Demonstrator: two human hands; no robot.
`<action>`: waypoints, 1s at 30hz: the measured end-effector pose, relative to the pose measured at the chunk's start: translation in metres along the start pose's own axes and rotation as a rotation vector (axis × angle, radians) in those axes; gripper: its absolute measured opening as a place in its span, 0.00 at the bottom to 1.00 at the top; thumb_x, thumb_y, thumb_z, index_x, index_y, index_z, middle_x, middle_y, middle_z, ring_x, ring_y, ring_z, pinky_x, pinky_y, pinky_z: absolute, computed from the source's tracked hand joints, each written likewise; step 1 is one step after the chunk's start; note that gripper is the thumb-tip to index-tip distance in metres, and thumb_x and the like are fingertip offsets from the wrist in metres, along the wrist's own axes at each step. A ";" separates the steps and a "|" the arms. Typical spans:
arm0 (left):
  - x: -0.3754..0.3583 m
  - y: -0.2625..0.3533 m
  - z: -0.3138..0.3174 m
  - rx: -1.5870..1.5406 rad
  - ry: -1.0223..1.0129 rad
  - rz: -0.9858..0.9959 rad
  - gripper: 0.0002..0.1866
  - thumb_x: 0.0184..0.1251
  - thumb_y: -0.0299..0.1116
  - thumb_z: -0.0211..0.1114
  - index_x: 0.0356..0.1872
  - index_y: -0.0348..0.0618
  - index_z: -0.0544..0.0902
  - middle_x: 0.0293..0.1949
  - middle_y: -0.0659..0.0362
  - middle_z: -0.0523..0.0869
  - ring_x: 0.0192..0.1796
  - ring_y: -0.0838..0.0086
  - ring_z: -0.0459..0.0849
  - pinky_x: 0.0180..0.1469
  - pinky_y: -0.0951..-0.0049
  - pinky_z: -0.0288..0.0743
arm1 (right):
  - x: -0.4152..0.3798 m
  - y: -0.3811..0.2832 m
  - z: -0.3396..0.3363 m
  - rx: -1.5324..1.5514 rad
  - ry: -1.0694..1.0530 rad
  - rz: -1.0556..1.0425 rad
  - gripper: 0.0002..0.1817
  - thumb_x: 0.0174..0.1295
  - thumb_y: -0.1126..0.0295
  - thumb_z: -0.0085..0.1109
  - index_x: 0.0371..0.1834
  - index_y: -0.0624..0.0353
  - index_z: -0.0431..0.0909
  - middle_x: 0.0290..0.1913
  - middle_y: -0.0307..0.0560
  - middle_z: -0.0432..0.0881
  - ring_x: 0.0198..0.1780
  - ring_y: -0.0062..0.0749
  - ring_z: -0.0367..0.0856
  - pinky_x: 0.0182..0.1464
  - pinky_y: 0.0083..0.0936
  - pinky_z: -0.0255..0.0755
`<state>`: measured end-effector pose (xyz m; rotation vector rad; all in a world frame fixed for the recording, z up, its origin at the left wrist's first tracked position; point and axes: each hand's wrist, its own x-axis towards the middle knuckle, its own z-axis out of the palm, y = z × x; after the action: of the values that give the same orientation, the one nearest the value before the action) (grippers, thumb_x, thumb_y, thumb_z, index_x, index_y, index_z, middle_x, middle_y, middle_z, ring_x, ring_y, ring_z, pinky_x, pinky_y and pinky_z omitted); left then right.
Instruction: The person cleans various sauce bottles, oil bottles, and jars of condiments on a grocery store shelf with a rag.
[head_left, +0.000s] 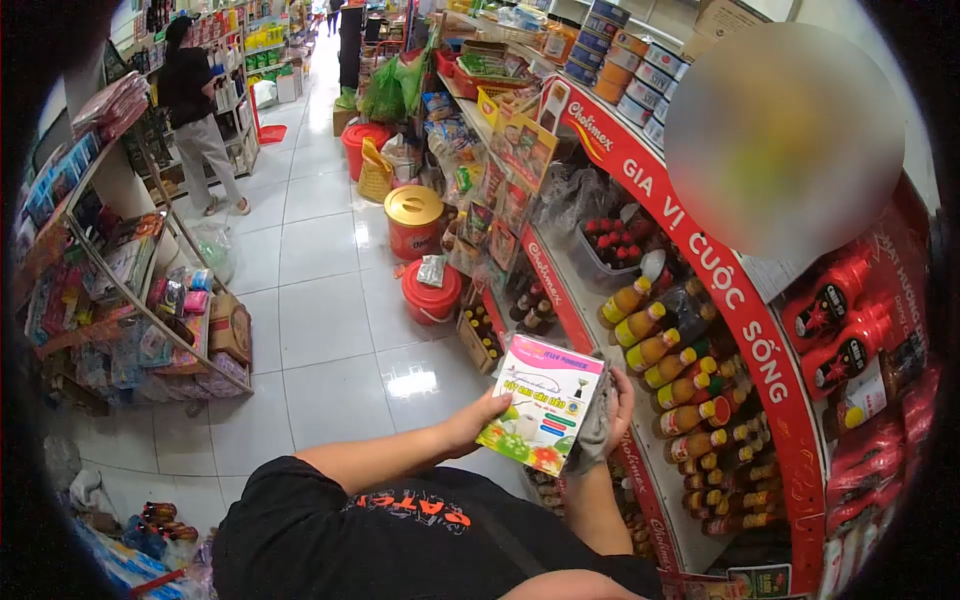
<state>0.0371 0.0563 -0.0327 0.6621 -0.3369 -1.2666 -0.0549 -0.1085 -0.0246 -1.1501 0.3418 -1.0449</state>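
A flat white, pink and green packet (543, 404), marked "jelly powder", is held tilted in front of the chest. My left hand (477, 418) grips its left edge, with the thumb on the front. Behind the packet's right side, my right hand (619, 408) has its fingers wrapped round a grey cloth (596, 425), which lies against the packet. The packet hides part of both hands.
Shelves of yellow sauce bottles (690, 385) with a red curved edge (745, 325) stand close on the right. Red buckets (431, 292) sit on the tiled floor (310, 320). A rack of packaged goods (170, 330) is at left. A person (195, 110) stands at the far left.
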 end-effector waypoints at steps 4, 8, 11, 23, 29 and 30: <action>-0.002 0.020 -0.040 0.060 0.060 0.272 0.29 0.69 0.42 0.46 0.66 0.43 0.50 0.62 0.54 0.63 0.61 0.67 0.66 0.62 0.66 0.61 | -0.017 0.021 0.037 0.079 -0.244 0.065 0.22 0.65 0.60 0.41 0.56 0.65 0.63 0.54 0.50 0.69 0.55 0.33 0.68 0.58 0.30 0.60; -0.006 0.063 -0.060 -0.051 0.140 0.273 0.27 0.69 0.41 0.45 0.64 0.41 0.53 0.61 0.53 0.65 0.61 0.66 0.66 0.62 0.66 0.60 | -0.036 0.034 0.072 -0.028 -0.216 0.160 0.22 0.64 0.63 0.41 0.58 0.62 0.59 0.55 0.47 0.64 0.58 0.31 0.63 0.61 0.28 0.56; -0.011 0.063 -0.077 -0.036 0.161 0.302 0.26 0.69 0.43 0.46 0.62 0.39 0.57 0.60 0.52 0.66 0.59 0.66 0.68 0.61 0.67 0.61 | -0.039 0.043 0.086 -0.150 -0.225 0.090 0.20 0.65 0.62 0.40 0.56 0.62 0.60 0.52 0.45 0.65 0.55 0.28 0.63 0.60 0.26 0.55; -0.010 0.078 -0.119 0.479 0.381 -0.065 0.33 0.68 0.37 0.45 0.67 0.48 0.37 0.51 0.54 0.72 0.46 0.72 0.74 0.42 0.71 0.70 | -0.058 0.081 0.085 -0.537 0.072 0.187 0.13 0.52 0.74 0.59 0.38 0.62 0.67 0.37 0.43 0.69 0.45 0.26 0.66 0.50 0.20 0.60; 0.005 0.055 -0.122 0.348 -0.132 -0.082 0.32 0.68 0.50 0.44 0.66 0.53 0.43 0.62 0.56 0.61 0.63 0.69 0.61 0.62 0.66 0.56 | -0.066 0.111 0.066 -0.388 0.182 0.110 0.13 0.56 0.71 0.56 0.43 0.63 0.68 0.41 0.44 0.72 0.48 0.27 0.69 0.54 0.21 0.60; 0.010 0.050 -0.125 0.351 -0.082 -0.208 0.32 0.67 0.50 0.46 0.66 0.53 0.45 0.61 0.57 0.62 0.62 0.68 0.62 0.61 0.65 0.58 | -0.064 0.110 0.065 -0.374 0.169 0.107 0.13 0.56 0.73 0.54 0.44 0.62 0.68 0.43 0.43 0.72 0.49 0.26 0.68 0.54 0.20 0.60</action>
<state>0.1504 0.0882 -0.0995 0.9646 -0.5780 -1.4504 0.0126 -0.0155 -0.1103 -1.3603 0.7491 -1.0112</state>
